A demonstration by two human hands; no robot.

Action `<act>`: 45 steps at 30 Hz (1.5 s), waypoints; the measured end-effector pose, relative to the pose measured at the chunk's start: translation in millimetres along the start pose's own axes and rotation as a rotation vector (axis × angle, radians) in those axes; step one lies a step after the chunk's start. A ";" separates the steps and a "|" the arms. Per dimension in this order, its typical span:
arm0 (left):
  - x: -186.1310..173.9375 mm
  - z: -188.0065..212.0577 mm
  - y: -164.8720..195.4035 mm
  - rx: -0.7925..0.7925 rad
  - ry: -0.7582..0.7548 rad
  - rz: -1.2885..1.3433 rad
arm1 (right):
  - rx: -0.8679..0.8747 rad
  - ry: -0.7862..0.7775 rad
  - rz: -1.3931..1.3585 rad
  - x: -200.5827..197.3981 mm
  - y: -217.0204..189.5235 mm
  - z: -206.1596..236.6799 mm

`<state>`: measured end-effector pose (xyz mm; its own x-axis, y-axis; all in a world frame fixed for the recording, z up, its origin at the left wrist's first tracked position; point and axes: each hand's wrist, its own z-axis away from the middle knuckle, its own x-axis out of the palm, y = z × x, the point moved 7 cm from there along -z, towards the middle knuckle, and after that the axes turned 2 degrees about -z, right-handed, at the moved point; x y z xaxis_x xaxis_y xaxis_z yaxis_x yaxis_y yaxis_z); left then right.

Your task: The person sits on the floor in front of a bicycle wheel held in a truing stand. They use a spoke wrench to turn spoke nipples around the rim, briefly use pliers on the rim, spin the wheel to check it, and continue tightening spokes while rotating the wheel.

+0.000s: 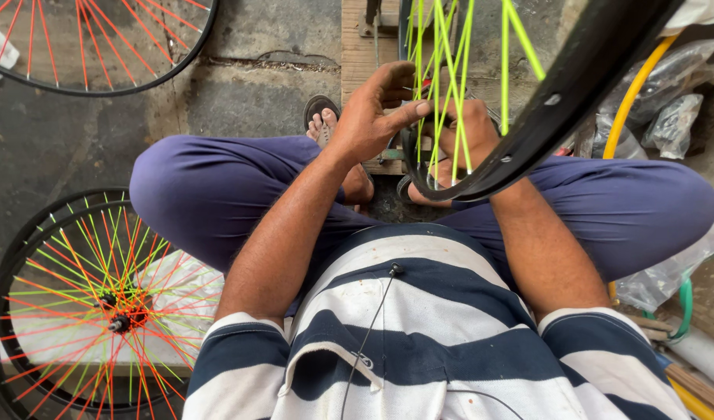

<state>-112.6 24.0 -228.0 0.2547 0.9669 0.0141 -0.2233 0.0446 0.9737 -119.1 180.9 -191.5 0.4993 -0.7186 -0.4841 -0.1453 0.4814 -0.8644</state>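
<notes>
A black bicycle rim [575, 85] with bright green spokes [441, 93] stands tilted in front of me, above my crossed legs. My left hand [372, 117] reaches in from the left, fingers curled, thumb touching the green spokes near the rim's lower edge. My right hand [466, 128] sits behind the spokes inside the rim, fingers closed around them; what it pinches is partly hidden by the spokes.
A finished wheel with red and green spokes [100, 311] lies at lower left on the concrete floor. Another red-spoked wheel [92, 47] is at top left. Clear plastic bags [668, 101], a yellow hoop [637, 85] and a wooden board [364, 47] lie ahead and to the right.
</notes>
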 end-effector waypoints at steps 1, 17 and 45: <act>-0.6 0.7 0.7 0.014 0.001 0.015 | 0.016 0.007 0.040 2.4 8.3 -0.2; -6.4 -2.0 -8.8 0.060 0.028 0.009 | 0.314 -0.187 -0.344 31.8 80.2 -1.8; -265.9 163.3 -146.4 -0.806 0.632 -0.369 | 0.156 0.076 -0.249 33.8 41.5 8.4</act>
<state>6.0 -280.7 -337.1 -0.0459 0.8044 -0.5923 -0.8428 0.2871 0.4552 -101.1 180.8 -242.5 0.4366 -0.8571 -0.2735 0.1093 0.3523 -0.9295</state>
